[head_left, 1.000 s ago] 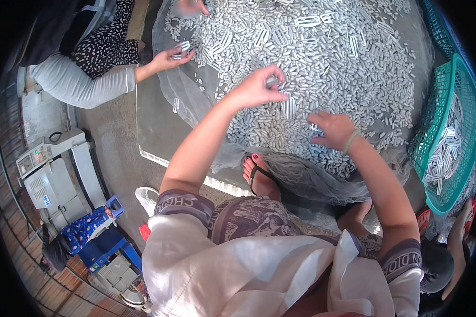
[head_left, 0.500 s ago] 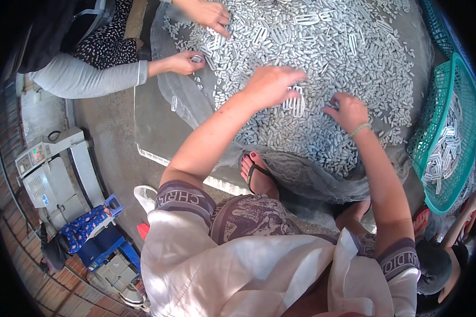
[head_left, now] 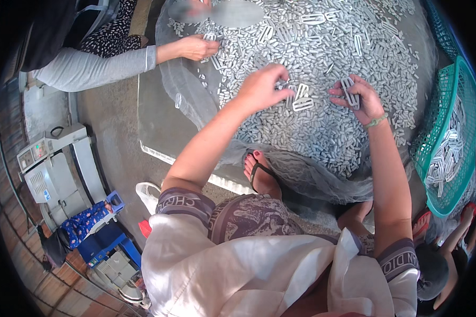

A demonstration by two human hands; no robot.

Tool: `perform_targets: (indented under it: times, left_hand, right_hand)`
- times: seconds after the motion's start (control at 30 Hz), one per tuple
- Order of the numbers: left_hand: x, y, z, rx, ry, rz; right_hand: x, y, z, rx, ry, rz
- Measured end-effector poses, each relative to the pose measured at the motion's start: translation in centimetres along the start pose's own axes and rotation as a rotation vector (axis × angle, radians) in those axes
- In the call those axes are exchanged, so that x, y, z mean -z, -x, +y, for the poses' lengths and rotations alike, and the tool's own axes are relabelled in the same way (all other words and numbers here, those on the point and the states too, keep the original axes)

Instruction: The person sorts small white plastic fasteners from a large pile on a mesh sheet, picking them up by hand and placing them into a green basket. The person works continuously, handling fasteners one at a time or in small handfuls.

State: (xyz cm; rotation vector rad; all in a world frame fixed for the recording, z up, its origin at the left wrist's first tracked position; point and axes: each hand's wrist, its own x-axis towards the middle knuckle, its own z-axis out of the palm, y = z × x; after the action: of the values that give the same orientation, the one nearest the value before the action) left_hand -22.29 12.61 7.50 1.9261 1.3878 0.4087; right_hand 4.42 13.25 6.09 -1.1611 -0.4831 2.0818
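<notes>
My right hand grips a slotted metal buckle, a flat silvery frame with long openings, raised over a heap of short silver-grey pellets. To its left, my left hand hovers over the heap with thumb and forefinger apart. Close to that thumb tip lie a few more slotted buckles, one across the others. Whether the thumb touches the nearest one is unclear. Further buckles lie scattered among the pellets at the far side.
A co-worker's hand holds a similar buckle at the heap's left edge; their other hand is blurred. At right stands a green mesh basket containing many buckles. Thin netting lies under the heap. Grey machines stand at left.
My right hand has come up from the pellets and turned, now showing a buckle in its fingers. My left hand has drawn slightly left, and the buckles beside it have shifted apart.
</notes>
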Motion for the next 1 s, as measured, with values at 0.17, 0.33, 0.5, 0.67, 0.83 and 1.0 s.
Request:
perform_targets:
  times: [0.17,0.33,0.5,0.67,0.83,1.0]
  left_hand:
    - [-2.2,0.3,2.4,0.072,-0.363,-0.196]
    - [0.2,0.8,-1.1,0.133,-0.06,-0.257]
    - [2.0,2.2,-1.1,0.184,0.005,-0.035]
    - [-1.9,4.4,0.8,-0.123,-0.403,-0.192]
    - [-2.1,5.7,0.4,-0.089,-0.407,-0.149]
    - [1.0,8.3,-3.8,0.168,-0.21,0.121]
  right_hand:
    - [-1.4,-1.0,2.6,0.109,0.492,0.014]
    - [-3.5,-1.5,6.0,0.641,1.311,-0.016]
    - [-4.8,-1.3,6.1,0.419,1.743,0.044]
    - [-3.5,-1.1,5.8,0.465,1.813,0.04]
    - [-4.5,-0.6,5.9,0.613,1.862,-0.133]
    - [-3.9,-0.8,6.0,0.57,1.726,-0.114]
